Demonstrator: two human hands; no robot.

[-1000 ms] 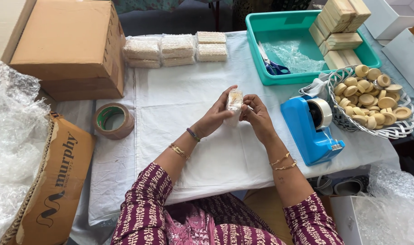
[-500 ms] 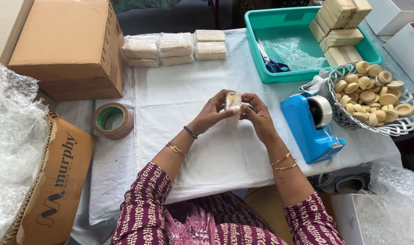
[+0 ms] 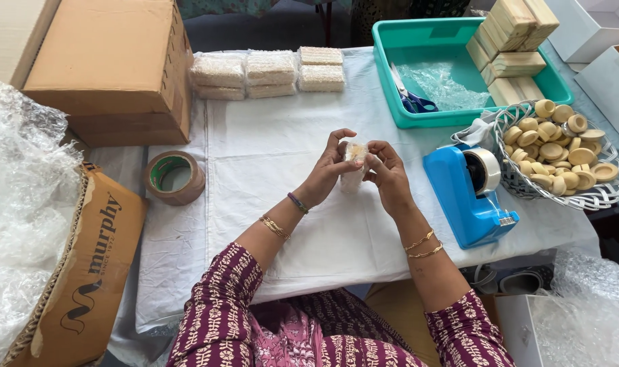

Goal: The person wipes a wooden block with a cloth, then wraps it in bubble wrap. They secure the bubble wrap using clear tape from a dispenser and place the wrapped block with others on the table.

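You're pinching a small bubble-wrapped bar (image 3: 353, 165) upright between both hands above the white cloth (image 3: 268, 156): left hand (image 3: 329, 173) is gripping its left side, right hand (image 3: 389, 173) is curling fingers around its right. The blue tape dispenser (image 3: 469, 194) is sitting just right of your right hand.

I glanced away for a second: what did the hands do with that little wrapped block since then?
Both hands closed in around the bubble-wrapped block: the left hand and right hand folded their fingers over its top end, so less of it shows. Neither let go. The blue tape dispenser, brown tape roll and basket stayed put.
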